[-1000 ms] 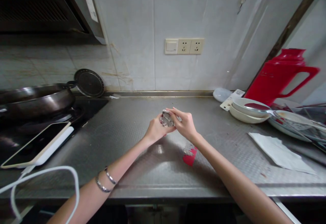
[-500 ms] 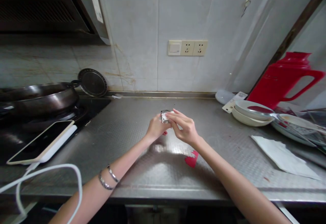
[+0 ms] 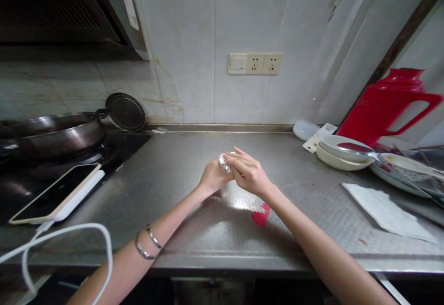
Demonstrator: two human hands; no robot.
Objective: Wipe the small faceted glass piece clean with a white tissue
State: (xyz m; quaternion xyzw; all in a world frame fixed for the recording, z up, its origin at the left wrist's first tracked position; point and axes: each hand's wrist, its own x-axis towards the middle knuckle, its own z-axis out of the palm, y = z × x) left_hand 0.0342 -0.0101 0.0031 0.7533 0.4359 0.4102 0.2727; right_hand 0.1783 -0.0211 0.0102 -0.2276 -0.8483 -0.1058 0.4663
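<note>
One small silvery object (image 3: 226,165) is held between the left hand (image 3: 212,176) and the right hand (image 3: 251,173), over the middle of a metal counter (image 3: 180,161).
The object is gripped by the left hand, closed around its side; its top, partly white, is overlaid by the right hand's fingers, nearly straight and kept together. Whether it is also pinched by the right hand cannot be told, as that thumb is hidden. Two bracelets (image 3: 141,248) are worn on the left forearm (image 3: 176,218). A torn red scrap (image 3: 260,218) is seen on the counter just beside the right forearm (image 3: 308,235); farther right, a white paper sheet (image 3: 385,213) is laid flat near stacked pale bowls (image 3: 335,158).
</note>
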